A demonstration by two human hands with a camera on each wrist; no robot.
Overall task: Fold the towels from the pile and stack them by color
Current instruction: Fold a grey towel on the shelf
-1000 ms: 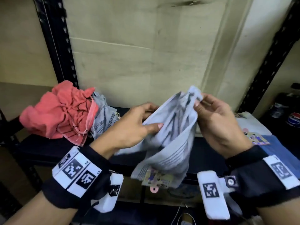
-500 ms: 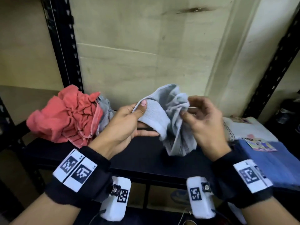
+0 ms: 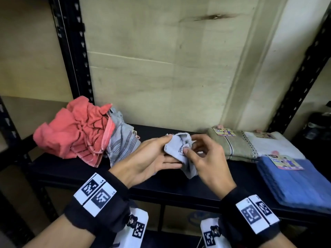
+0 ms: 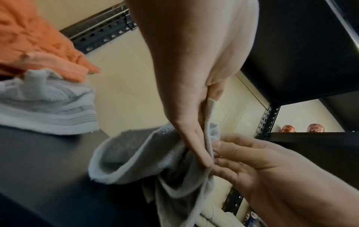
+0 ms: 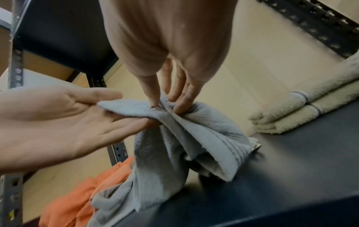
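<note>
A small grey towel (image 3: 179,154) is bunched between both hands just above the black shelf (image 3: 86,169). My left hand (image 3: 166,149) has its thumb on the towel's top edge and straight fingers beneath it, pinching the cloth (image 4: 136,153). My right hand (image 3: 189,145) pinches a fold of the towel (image 5: 194,138) between thumb and forefinger, its other fingers loosely spread. The towel's lower end hangs down to the shelf. To the left lies the pile: a crumpled red towel (image 3: 75,129) and a grey striped towel (image 3: 123,142).
Folded towels lie at the right of the shelf: an olive one (image 3: 231,145), a white one (image 3: 275,144) and a blue one (image 3: 297,181), with paper labels on them. Black rack uprights (image 3: 71,51) stand at both sides. A wall closes off the back.
The towel, held up and spread a second ago, is now bunched small and lower, close to the shelf. Both hands have come down and nearer each other.
</note>
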